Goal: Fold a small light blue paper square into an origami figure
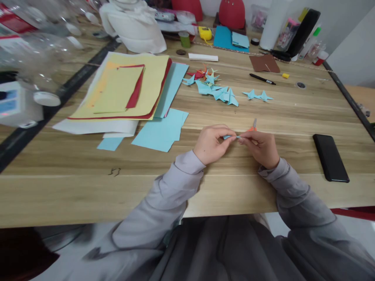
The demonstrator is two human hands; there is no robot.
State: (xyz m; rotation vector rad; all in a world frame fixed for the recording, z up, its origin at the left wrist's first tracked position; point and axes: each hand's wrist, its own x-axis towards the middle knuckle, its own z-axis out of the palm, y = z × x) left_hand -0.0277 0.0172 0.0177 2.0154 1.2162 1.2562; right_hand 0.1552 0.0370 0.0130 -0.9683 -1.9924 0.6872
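Between my two hands is a small piece of folded light-blue paper [227,137], mostly covered by the fingers. My left hand [213,143] pinches one end of it, and my right hand [261,146] pinches the other, fingertips nearly meeting. Just behind my right hand lies a small tool with orange handles, seemingly scissors [253,126], partly hidden by the fingers. Farther back is a cluster of folded blue paper cranes [218,91], with red and orange ones [200,74] among them. Two more blue cranes [258,95] sit to their right.
Left of my hands are loose blue sheets [161,130] and a stack of yellow, red and white paper [99,105]. A black phone [331,158] lies at the right. A pen [262,79], brown paper [264,63] and yellow tape measure [205,33] are farther back; plastic bottles [43,58] crowd the left.
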